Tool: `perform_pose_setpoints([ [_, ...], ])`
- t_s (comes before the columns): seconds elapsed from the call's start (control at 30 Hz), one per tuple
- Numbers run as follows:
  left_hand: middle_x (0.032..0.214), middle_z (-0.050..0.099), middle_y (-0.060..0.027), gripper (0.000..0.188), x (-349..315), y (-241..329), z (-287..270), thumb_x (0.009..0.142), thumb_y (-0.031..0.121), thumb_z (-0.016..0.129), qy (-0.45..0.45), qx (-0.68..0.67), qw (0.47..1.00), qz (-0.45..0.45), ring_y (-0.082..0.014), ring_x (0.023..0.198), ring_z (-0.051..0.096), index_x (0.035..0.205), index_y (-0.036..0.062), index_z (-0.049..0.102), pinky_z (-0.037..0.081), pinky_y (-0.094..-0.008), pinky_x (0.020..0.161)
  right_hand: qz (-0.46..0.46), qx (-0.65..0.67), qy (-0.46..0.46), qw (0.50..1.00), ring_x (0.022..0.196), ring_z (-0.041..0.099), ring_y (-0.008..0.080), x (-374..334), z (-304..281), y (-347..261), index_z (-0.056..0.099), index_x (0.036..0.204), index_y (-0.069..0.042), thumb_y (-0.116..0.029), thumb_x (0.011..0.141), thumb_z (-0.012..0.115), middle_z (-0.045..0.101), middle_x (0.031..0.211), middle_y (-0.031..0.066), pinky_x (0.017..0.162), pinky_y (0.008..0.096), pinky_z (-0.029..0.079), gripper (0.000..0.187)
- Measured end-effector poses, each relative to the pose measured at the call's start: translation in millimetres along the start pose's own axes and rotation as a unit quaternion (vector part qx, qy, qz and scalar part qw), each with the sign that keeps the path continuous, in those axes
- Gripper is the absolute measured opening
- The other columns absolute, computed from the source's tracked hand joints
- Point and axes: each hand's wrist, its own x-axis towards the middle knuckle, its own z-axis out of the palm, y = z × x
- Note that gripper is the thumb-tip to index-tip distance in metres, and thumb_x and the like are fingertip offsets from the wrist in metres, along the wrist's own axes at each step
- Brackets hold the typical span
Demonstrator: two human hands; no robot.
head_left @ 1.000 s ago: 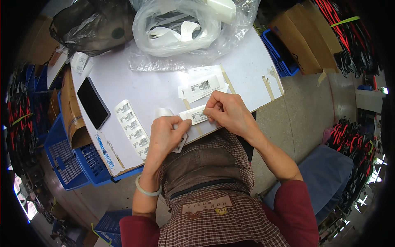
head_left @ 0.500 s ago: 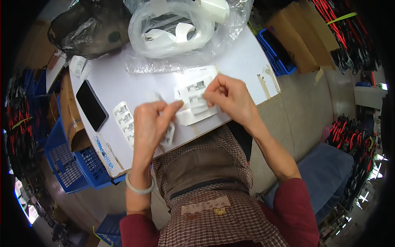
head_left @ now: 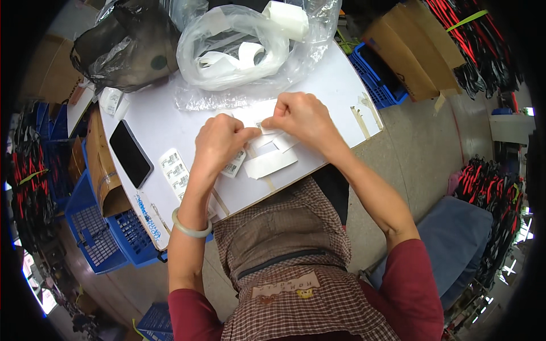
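Note:
My left hand [head_left: 220,143] is closed, its thumb pointing right. A strip of barcode labels [head_left: 234,165] shows below its curled fingers, seemingly gripped in them. Close to its thumb tip, my right hand [head_left: 304,120] pinches at a white paper label [head_left: 259,125], mostly covered by the fingers. Beneath both hands lie several white paper slips, the front one a blank slip [head_left: 272,165] close to the table edge. Left of my left wrist, a longer sheet of barcode labels [head_left: 175,172] lies flat on the white table [head_left: 335,113].
A black phone [head_left: 131,153] lies at the table's left. Clear plastic bags [head_left: 196,71] holding white label rolls and a dark plastic bag [head_left: 125,48] stand at the back. Blue baskets [head_left: 94,236] and cardboard boxes [head_left: 415,48] flank the table.
Both hands have come closer together, the left moving up and the right shifting left. The label strip under my left hand has moved up, and the printed labels between the hands are now mostly covered.

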Motion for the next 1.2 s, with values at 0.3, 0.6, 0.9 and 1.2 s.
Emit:
perform_pose_setpoints([
  [0.3,0.046,0.056,-0.0066,0.035,11,-5,0,0.073,0.03,0.076,-0.02,0.036,0.999,0.008,-0.0146,0.041,0.051,0.056,0.0012,0.068,0.04,-0.0311,0.045,-0.004,-0.144,0.024,0.989,0.055,0.06,0.0188,5,-4,7,0.064,0.071,-0.004,-0.024,0.068,0.082,0.061,0.058,0.0072,0.053,0.0319,0.045,0.028],
  [0.6,0.051,0.061,-0.0105,0.029,7,-5,1,0.073,0.029,0.075,-0.016,0.022,1.0,-0.012,-0.0214,0.045,0.056,0.061,0.0032,0.071,0.044,-0.0343,0.05,-0.209,-0.087,0.071,0.971,0.09,0.059,0.0198,-54,-17,44,0.071,0.082,-0.01,-0.009,0.069,0.078,0.06,0.105,0.0052,0.07,0.0365,0.054,0.015],
  [0.9,0.053,0.06,-0.0058,0.04,-60,-27,-36,0.091,0.032,0.067,-0.026,-0.283,0.953,-0.106,-0.0115,0.046,0.059,0.067,0.0001,0.065,0.041,-0.0214,0.041,-0.229,0.033,0.187,0.955,0.077,0.061,0.021,-51,-1,48,0.067,0.078,-0.003,-0.004,0.073,0.073,0.061,0.091,0.0056,0.063,0.0321,0.051,0.009],
  [1.2,0.072,0.069,-0.0134,0.021,-106,-55,-12,0.093,0.016,0.065,-0.041,-0.492,0.864,-0.094,-0.0182,0.057,0.067,0.086,-0.0031,0.067,0.055,-0.0283,0.051,-0.331,-0.07,0.057,0.939,0.08,0.059,0.0211,-71,12,18,0.063,0.079,-0.004,-0.007,0.075,0.072,0.06,0.086,0.0055,0.06,0.0329,0.048,0.011],
])
